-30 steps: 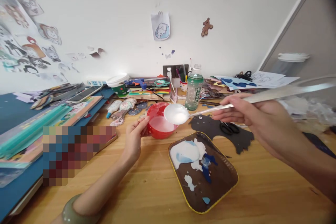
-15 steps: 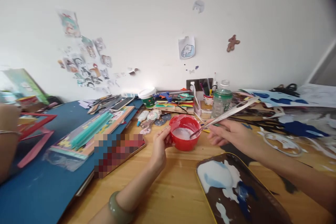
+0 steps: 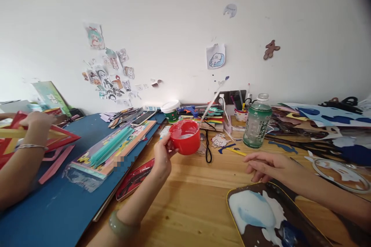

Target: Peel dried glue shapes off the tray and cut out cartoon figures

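Observation:
My left hand (image 3: 162, 158) grips a small red cup (image 3: 185, 142) by its left side, holding it above the wooden table. Whitish residue or liquid shows inside the cup. A long pale handle (image 3: 211, 102) stands out of the cup, leaning up and right; its lower end is hidden inside. My right hand (image 3: 265, 166) hovers empty to the right of the cup, fingers loosely stretched. Below it lies a dark tray (image 3: 290, 191) with a yellow rim, carrying white, pale blue and dark blue paint. A green-labelled plastic bottle (image 3: 257, 123) stands behind my right hand.
Another person's hand (image 3: 37, 123) holds a red and yellow frame (image 3: 65, 139) at the left, above a blue board (image 3: 63, 189). A white-lidded tub (image 3: 170, 111), a pen cup (image 3: 240, 115) and paper cut-outs line the wall. An embroidery hoop (image 3: 342, 173) lies at the right.
My right hand has let go of the long handle and moved right and down. The handle now leans in the cup, which is tilted and higher. Another person's hand has come into view.

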### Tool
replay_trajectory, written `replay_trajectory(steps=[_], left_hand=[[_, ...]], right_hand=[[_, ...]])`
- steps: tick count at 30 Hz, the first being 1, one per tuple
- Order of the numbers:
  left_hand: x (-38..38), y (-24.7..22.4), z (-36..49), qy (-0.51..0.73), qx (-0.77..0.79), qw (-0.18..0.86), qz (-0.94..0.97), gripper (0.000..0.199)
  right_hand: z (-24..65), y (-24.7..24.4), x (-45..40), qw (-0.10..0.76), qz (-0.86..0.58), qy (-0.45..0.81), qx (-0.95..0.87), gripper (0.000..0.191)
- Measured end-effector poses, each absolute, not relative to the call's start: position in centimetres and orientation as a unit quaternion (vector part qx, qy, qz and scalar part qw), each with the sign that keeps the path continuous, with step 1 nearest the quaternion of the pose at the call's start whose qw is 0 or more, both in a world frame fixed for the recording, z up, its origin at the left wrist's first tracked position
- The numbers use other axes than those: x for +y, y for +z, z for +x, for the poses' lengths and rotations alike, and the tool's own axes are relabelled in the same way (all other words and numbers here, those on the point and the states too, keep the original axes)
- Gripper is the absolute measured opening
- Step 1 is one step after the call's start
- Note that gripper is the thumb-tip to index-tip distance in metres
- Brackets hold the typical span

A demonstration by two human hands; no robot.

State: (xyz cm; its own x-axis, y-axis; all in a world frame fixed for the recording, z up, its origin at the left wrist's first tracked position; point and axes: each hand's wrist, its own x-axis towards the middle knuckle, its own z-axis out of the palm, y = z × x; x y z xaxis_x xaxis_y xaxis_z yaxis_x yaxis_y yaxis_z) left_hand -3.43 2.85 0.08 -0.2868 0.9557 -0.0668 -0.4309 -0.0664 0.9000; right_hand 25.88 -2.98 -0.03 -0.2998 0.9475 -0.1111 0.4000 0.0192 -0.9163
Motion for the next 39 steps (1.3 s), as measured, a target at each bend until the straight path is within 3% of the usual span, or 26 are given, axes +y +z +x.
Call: replay_trajectory(steps=[11, 15, 20, 29, 39], left_hand=[[3.4, 1.3, -11.9, 0.713, 0.489, 0.437, 0.247, 0.026], [2.9, 1.5, -13.5, 0.716, 0.49, 0.433, 0.242, 0.025], [3.1, 3.1, -14.0, 0.714, 0.481, 0.445, 0.248, 0.023], [5.9, 3.7, -15.0, 0.735, 0.464, 0.427, 0.249, 0.027], [6.9, 2.2, -14.9, 0.725, 0.479, 0.43, 0.244, 0.027]], right_hand=[[25.8, 0.0, -2.2, 0.263, -0.514, 0.438, -0.689, 0.038], [21.9, 0.4, 0.3, 0.179, -0.45, 0.167, -0.859, 0.034], [12.5, 0.0, 6.0, 0.116, -0.382, 0.059, -0.915, 0.021], [-1.6, -2.7, 15.5, 0.075, -0.328, -0.035, -0.941, 0.035], [1.0, -4.9, 16.5, 0.028, -0.308, -0.07, -0.949, 0.041]])
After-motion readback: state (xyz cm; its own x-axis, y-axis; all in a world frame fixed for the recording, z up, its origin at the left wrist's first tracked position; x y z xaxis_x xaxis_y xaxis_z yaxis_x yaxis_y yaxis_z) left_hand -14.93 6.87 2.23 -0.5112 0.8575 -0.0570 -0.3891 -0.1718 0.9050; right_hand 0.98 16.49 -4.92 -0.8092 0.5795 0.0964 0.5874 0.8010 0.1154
